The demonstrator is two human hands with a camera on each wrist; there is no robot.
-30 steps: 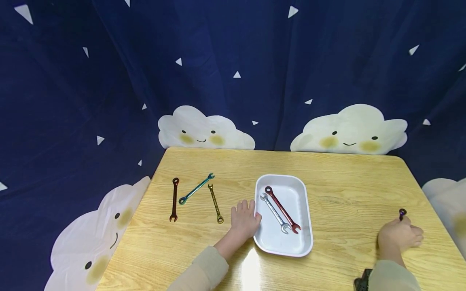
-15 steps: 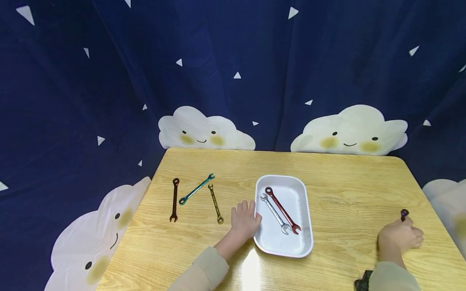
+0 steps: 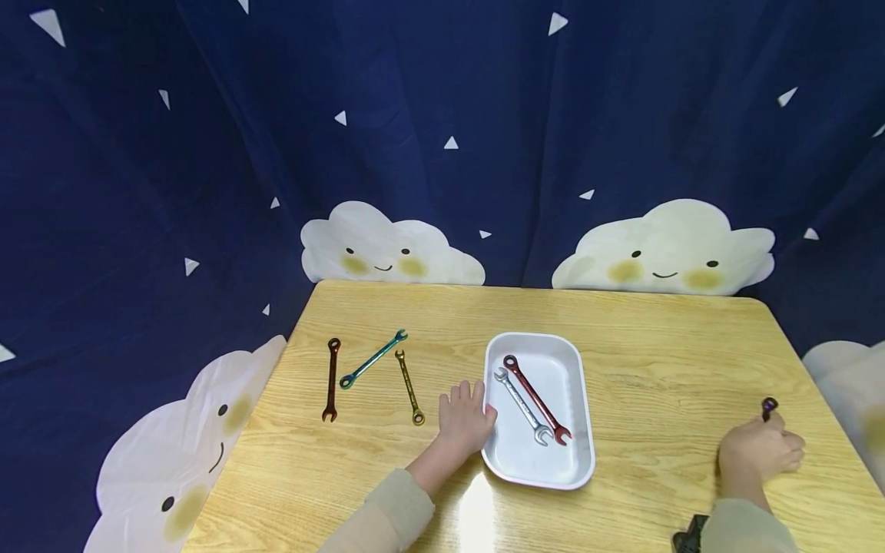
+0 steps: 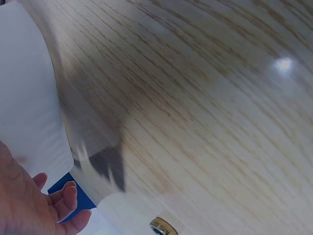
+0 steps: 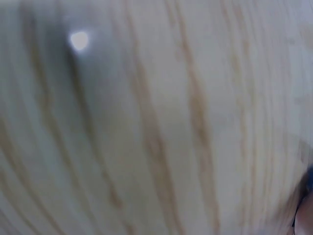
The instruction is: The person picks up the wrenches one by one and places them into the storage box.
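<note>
At the right of the table my right hand (image 3: 760,445) holds a purple wrench (image 3: 770,405). Its ring end sticks out past the fingers; the rest is hidden under the hand. Only a sliver of that hand (image 5: 304,215) shows in the right wrist view. My left hand (image 3: 465,418) rests at the left rim of a white tray (image 3: 539,470), fingers spread forward and thumb at the rim. In the left wrist view the relaxed fingers (image 4: 68,198) are beside the tray wall (image 4: 34,88). Inside the tray, a silver wrench (image 3: 522,405) and a red wrench (image 3: 537,399) lie side by side.
Left of the tray lie a dark red-brown wrench (image 3: 332,380), a teal wrench (image 3: 373,359) and a gold wrench (image 3: 410,388). A dark blue curtain (image 3: 429,92) with clouds hangs behind the wooden table (image 3: 664,369). A black device (image 3: 689,534) sits by the right sleeve.
The purple wrench's ring end has shifted slightly to the right at my right hand. The left hand, tray and other wrenches stay in place.
</note>
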